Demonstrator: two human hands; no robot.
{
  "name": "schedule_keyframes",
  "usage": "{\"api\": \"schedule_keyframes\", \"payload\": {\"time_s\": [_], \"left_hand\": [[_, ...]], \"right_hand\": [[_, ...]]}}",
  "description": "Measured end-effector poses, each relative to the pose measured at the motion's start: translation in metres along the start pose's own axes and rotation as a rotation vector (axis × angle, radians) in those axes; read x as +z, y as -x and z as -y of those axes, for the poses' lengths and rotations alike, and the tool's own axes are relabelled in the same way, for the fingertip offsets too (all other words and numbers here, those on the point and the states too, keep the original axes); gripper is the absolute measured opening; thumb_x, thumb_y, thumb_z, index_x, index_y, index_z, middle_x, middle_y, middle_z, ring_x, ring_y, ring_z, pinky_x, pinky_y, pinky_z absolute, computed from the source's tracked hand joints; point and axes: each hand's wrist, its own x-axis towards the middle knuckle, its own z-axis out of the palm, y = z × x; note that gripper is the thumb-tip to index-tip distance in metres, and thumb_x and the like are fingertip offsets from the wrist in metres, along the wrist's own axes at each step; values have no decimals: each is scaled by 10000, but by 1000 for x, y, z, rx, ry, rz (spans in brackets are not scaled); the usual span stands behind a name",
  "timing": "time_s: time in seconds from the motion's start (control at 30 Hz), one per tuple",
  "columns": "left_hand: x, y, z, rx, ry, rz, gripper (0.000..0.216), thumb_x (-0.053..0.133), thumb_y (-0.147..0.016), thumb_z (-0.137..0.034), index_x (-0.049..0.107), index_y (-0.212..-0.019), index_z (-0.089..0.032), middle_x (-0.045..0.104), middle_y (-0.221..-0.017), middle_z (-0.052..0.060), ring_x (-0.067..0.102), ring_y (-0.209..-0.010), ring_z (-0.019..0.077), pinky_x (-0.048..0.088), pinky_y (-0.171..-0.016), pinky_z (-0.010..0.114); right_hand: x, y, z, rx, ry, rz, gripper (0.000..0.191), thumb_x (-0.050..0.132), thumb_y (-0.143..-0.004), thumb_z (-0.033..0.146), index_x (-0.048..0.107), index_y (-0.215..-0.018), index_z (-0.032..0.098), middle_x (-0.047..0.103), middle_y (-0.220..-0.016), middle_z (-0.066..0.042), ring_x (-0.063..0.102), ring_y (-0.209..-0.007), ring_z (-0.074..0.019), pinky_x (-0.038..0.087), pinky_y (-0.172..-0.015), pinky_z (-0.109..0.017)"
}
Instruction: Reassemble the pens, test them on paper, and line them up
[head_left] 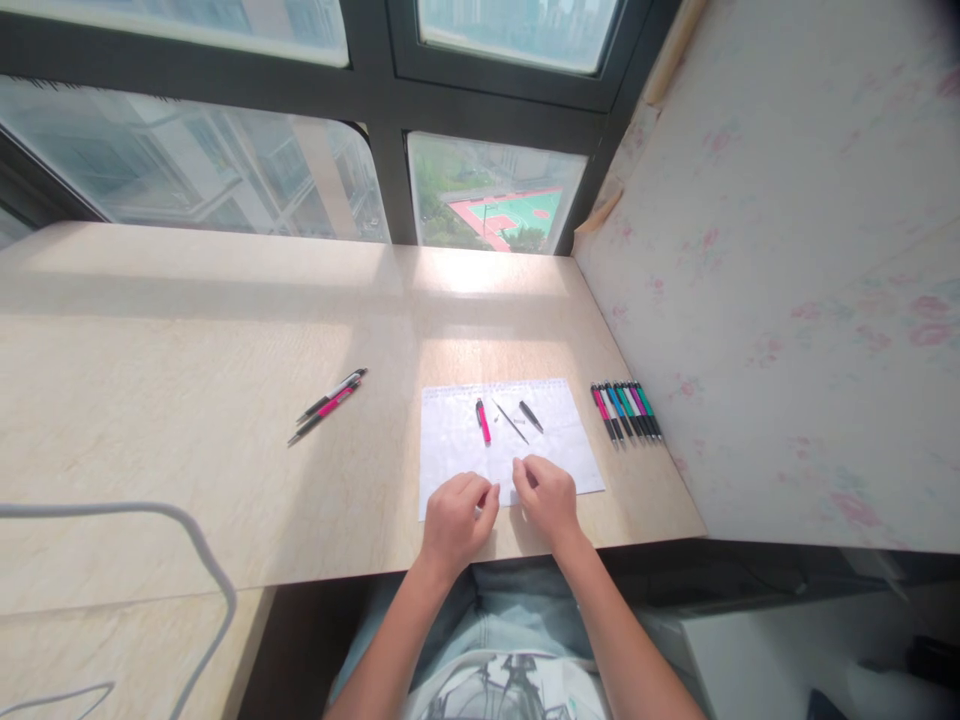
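On a white sheet of paper [450,450] lie the parts of a dismantled ballpoint pen. These are a pink upper barrel [483,422] with a dark clip, a thin refill [511,423], a black lower barrel [531,416], a small spring [519,421] and a tiny piece [496,417]. My left hand [459,517] rests at the sheet's near edge, its fingers curled in. Beside it, my right hand [546,497] is a loose fist on the paper. A narrow gap separates the hands. Nothing shows in either one, and both are just short of the pen parts.
Two assembled pens [328,406], one pink and one silvery, lie left of the paper. A row of several coloured pens [627,412] sits at the right near the papered wall [810,300]. A grey cable [202,550] loops over the desk [187,400] at left. Windows stand behind.
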Motion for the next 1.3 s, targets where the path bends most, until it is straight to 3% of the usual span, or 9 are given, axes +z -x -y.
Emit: {"api": "schedule_keyframes", "payload": {"time_s": [0.13,0.27,0.53,0.7,0.83,0.93,1.1,1.2,1.3], "left_hand": [[-1,2,2,24,66,6,282,457,-922,-241,491,-645,-200,522,-618,3,473,-603,137,337,-596,277],[0,3,2,6,88,17,275,452,-918,-250,522,-656,-200,533,-622,10,478,-603,142,341,-594,278],[-3,2,1,15,117,20,284,454,-905,-233,520,-630,-203,536,-607,18,476,-584,144,328,-579,278],[-4,3,1,-2,181,2,272,463,-905,-237,539,-646,-197,537,-616,20,481,-600,147,336,-592,280],[-8,3,-4,-122,356,-53,250,492,-902,-276,583,-684,-194,577,-662,29,507,-637,153,377,-630,281],[-9,2,-10,-315,634,-85,182,535,-889,-333,649,-852,-195,645,-777,47,551,-673,157,419,-651,278],[-1,-7,-18,-642,1136,-159,291,629,-831,-412,653,-988,-169,659,-812,48,535,-599,118,408,-559,230],[5,-12,-20,-719,1342,-194,272,667,-810,-387,673,-943,-150,605,-709,14,508,-592,93,398,-563,204],[7,-14,-21,-745,1485,-212,258,716,-775,-339,680,-941,-145,619,-769,21,517,-615,77,410,-578,192]], "right_hand": [[5,-20,18,69,66,42,269,463,-942,370,636,-807,214,611,-606,11,557,-579,-135,286,-553,-245],[13,-39,32,103,143,123,263,539,-904,451,633,-1031,241,674,-690,-11,614,-616,-162,305,-554,-245],[23,-45,39,137,248,163,177,553,-898,383,617,-905,218,685,-738,-53,624,-615,-176,322,-538,-257],[21,-44,36,180,34,100,114,546,-873,291,630,-865,214,651,-655,-11,602,-601,-161,351,-553,-250],[9,-36,33,183,-438,65,142,552,-861,323,623,-864,199,661,-706,-9,610,-630,-151,447,-604,-250],[-4,-24,31,204,-714,96,183,559,-864,356,626,-893,189,674,-782,-31,620,-640,-150,495,-605,-258],[-24,-4,24,195,-716,86,156,612,-829,328,658,-898,196,686,-842,-45,641,-730,-171,507,-609,-263],[-26,2,21,170,-686,104,134,611,-825,305,662,-890,199,685,-840,-41,641,-734,-168,497,-590,-255],[-25,3,21,164,-675,116,138,608,-827,300,661,-902,197,685,-834,-38,644,-734,-168,497,-586,-253]]}}
